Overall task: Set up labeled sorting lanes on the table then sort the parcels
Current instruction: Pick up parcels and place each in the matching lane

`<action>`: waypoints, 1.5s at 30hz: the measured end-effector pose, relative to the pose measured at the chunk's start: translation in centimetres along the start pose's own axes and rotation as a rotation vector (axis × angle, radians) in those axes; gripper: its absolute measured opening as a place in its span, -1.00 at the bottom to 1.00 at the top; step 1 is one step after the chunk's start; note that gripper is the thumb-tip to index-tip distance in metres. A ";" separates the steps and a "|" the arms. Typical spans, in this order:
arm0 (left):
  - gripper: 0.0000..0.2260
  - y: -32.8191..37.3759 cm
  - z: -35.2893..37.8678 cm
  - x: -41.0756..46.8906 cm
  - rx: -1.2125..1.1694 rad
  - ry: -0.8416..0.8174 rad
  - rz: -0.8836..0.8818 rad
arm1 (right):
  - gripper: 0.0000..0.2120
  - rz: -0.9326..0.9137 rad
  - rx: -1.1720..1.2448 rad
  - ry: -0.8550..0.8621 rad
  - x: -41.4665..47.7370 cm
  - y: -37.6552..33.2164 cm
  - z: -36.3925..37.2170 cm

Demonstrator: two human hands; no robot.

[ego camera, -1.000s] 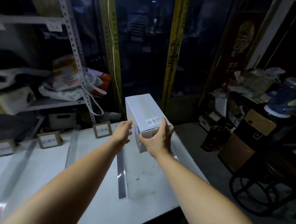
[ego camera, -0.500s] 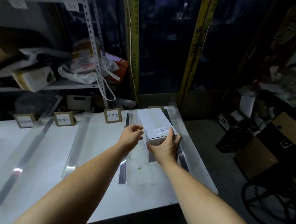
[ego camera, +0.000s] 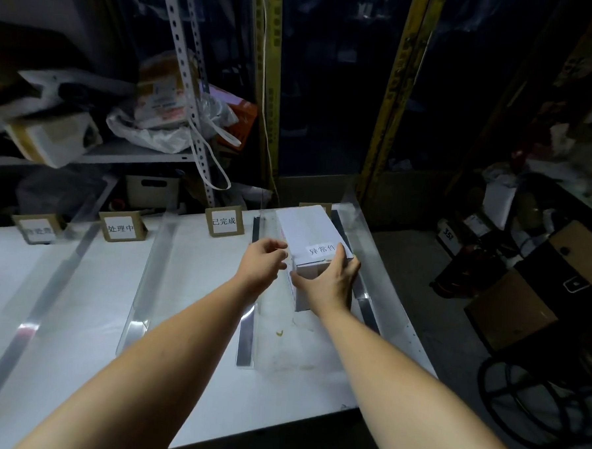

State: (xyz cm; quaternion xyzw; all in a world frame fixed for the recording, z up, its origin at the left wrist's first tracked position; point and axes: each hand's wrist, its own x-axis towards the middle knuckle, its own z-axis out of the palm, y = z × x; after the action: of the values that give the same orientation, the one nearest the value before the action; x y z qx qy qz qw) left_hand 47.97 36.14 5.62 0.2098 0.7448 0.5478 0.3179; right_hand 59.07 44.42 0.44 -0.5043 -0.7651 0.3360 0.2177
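Gripping the near end of the white box (ego camera: 304, 231) with the right hand (ego camera: 332, 288), thumb on the left face and fingers curled round the right side. Lying lengthwise in the rightmost lane at one o'clock on the table (ego camera: 196, 270), right of a clear divider (ego camera: 246, 335), with a 异常件 label (ego camera: 322, 250) on top and three standing label cards (ego camera: 225, 221) at twelve, eleven and ten o'clock. Holding nothing in the left hand (ego camera: 263, 265), fingers loosely curled at nine o'clock of the box; unclear whether touching.
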 end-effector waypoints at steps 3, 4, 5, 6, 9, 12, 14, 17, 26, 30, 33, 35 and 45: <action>-0.88 -0.4 0.0 0.5 -0.025 -0.018 -0.007 | 0.12 -0.002 -0.013 0.010 0.5 -0.2 0.9; -0.87 -0.6 -0.1 0.6 -0.031 -0.025 -0.011 | 0.11 -0.005 -0.017 0.011 0.7 -0.2 1.1; -0.86 -0.8 -0.1 0.8 -0.034 -0.030 -0.014 | 0.11 -0.006 -0.019 0.010 0.9 -0.1 1.4; -0.86 -1.0 -0.2 0.9 -0.033 -0.031 -0.017 | 0.10 -0.005 -0.019 0.010 1.0 -0.1 1.6; -0.88 -1.4 -0.5 1.3 -0.039 -0.023 -0.025 | 0.11 0.000 -0.022 0.026 1.6 0.1 2.2; -0.89 -1.5 -0.5 1.8 -0.052 -0.014 -0.034 | 0.14 -0.009 -0.024 0.037 2.4 0.5 2.6; -0.88 -1.5 -0.4 2.2 -0.067 -0.007 -0.037 | 0.14 -0.008 -0.012 0.042 2.9 0.8 3.0; -0.88 -1.7 -0.1 2.5 -0.075 -0.005 -0.043 | 0.13 -0.005 0.031 0.054 3.4 1.4 4.1; -0.86 -2.2 1.3 1.5 -0.079 -0.007 -0.059 | 0.15 0.032 -0.026 -0.022 2.8 3.6 5.1; -0.87 -0.2 1.2 0.0 -0.094 0.026 -0.035 | 0.15 0.043 -0.126 -0.041 1.8 1.9 2.2; -0.86 1.7 0.0 -1.1 -0.103 0.049 0.003 | 0.03 -0.071 -0.185 -0.001 1.6 -1.7 -0.4; -0.85 3.4 -1.9 -2.2 -0.103 0.080 0.060 | -0.06 -0.206 -0.177 0.015 1.2 -5.5 -1.7; -0.80 6.2 -25.8 -11.8 -0.163 0.632 0.131 | -0.31 -0.693 0.151 -0.323 -11.8 -28.5 7.8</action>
State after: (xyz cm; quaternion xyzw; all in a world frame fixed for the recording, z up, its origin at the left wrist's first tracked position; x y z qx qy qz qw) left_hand 37.99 12.66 19.49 0.0508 0.7453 0.6628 0.0513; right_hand 40.68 23.76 16.12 -0.1391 -0.8877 0.3729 0.2317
